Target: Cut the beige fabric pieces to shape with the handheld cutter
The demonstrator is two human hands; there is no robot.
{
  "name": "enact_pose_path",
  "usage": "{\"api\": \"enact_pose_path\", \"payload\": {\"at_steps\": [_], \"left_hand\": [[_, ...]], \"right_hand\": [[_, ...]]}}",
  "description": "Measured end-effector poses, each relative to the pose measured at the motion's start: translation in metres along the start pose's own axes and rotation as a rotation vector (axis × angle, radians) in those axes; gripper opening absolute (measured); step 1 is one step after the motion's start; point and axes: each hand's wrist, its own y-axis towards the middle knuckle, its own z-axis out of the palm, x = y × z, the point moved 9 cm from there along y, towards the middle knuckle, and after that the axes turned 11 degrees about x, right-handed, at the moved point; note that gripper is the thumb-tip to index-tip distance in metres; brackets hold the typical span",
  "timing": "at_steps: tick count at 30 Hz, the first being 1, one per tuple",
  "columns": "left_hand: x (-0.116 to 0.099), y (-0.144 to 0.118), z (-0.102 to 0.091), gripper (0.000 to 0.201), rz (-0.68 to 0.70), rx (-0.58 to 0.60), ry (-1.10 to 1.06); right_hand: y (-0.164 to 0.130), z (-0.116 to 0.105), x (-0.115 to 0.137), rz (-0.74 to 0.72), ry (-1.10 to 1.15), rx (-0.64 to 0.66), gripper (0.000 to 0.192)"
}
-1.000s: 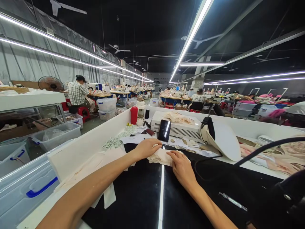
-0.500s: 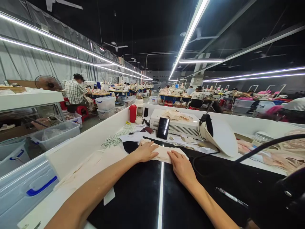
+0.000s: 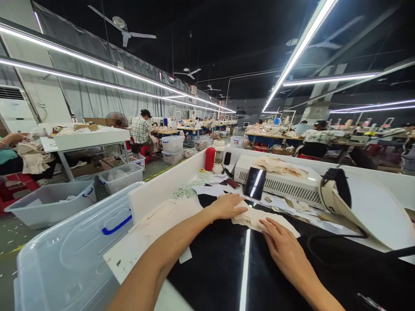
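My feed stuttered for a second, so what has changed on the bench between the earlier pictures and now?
Mostly the camera: the head turned left, so the bench slid right in view and a clear lidded bin now fills the lower left. The left hand and right hand stay flat on the beige fabric piece on the black mat; nothing was picked up or let go. The red bottle and phone have not moved.
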Motion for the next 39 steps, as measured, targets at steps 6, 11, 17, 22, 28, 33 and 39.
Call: {"api": "enact_pose_path", "payload": {"at_steps": [6,11,17,22,28,33,39], "left_hand": [[0.042,-0.041,-0.06,0.036,-0.106,-0.107,-0.03],[0.102,-0.104,-0.087,0.036,-0.405,-0.096,0.001],[0.132,-0.158,-0.066,0.037,-0.611,-0.074,-0.025],[0.131,-0.163,-0.062,0.037,-0.596,-0.165,-0.095],[0.108,-0.157,-0.076,0.036,-0.423,-0.202,-0.279],[0.058,-0.154,-0.07,0.029,-0.235,-0.128,-0.549],[-0.019,-0.152,-0.036,0.039,-0.068,0.051,-0.817]], "right_hand": [[-0.03,-0.009,0.036,-0.105,0.087,0.005,0.041],[-0.057,-0.003,0.064,-0.138,0.248,0.072,0.037],[-0.073,-0.004,0.093,-0.189,0.379,0.207,0.034],[-0.079,-0.024,0.107,-0.22,0.444,0.19,0.029],[-0.079,-0.02,0.107,-0.111,0.686,0.263,0.028],[-0.079,0.004,0.106,0.281,1.252,0.365,0.061],[-0.091,0.003,0.137,0.627,1.846,0.481,0.067]]}}
